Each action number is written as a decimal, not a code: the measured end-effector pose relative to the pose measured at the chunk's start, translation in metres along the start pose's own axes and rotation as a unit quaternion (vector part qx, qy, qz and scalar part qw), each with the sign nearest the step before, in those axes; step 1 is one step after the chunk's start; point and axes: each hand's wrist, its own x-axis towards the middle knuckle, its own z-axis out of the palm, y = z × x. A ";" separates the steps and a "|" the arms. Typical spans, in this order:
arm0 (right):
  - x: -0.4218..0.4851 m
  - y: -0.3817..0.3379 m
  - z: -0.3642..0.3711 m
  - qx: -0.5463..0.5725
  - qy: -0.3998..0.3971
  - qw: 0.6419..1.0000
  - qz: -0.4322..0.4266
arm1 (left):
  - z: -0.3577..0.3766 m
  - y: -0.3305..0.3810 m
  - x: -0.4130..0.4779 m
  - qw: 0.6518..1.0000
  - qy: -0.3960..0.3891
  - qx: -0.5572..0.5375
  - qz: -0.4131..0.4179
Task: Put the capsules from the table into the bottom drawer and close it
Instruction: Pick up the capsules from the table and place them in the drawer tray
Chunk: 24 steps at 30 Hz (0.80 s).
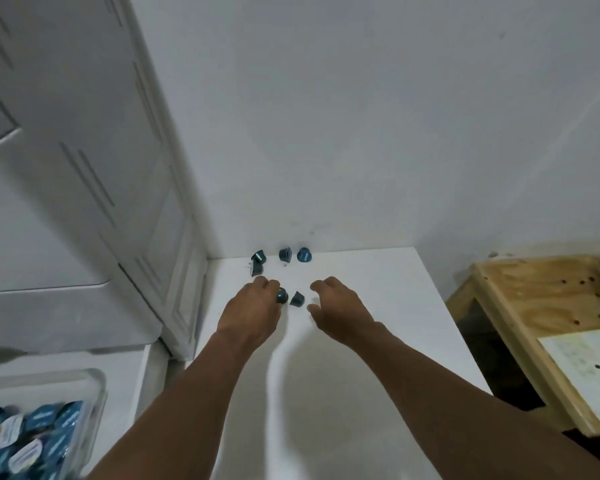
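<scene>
Several small blue capsules lie on the white table [360,341] near the wall: one [258,256] with another [257,269] just below it, one [285,254] and one [304,255] further right. My left hand [253,308] is closed on a blue capsule [282,295] at its fingertips. One more capsule [296,298] rests between my hands. My right hand [340,311] hovers just right of it, fingers spread and empty. At the bottom left, the open clear drawer [99,393] holds many blue capsules.
A tall white plastic drawer unit [84,202] stands left of the table, against the wall. To the right, beyond the table edge, a wooden stand [533,289] carries a white sheet [592,368].
</scene>
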 end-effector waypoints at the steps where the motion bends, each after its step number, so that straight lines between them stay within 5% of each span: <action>1: 0.016 0.002 0.010 -0.003 -0.008 1.000 -0.006 | 0.010 -0.008 0.013 1.000 -0.009 -0.002 -0.006; 13: 0.113 0.040 0.099 -0.010 -0.048 0.998 -0.039 | 0.112 -0.051 0.094 0.993 -0.090 -0.076 -0.026; 24: 0.103 0.054 0.099 -0.011 -0.027 1.000 -0.011 | 0.112 -0.037 0.098 0.988 -0.113 -0.098 -0.040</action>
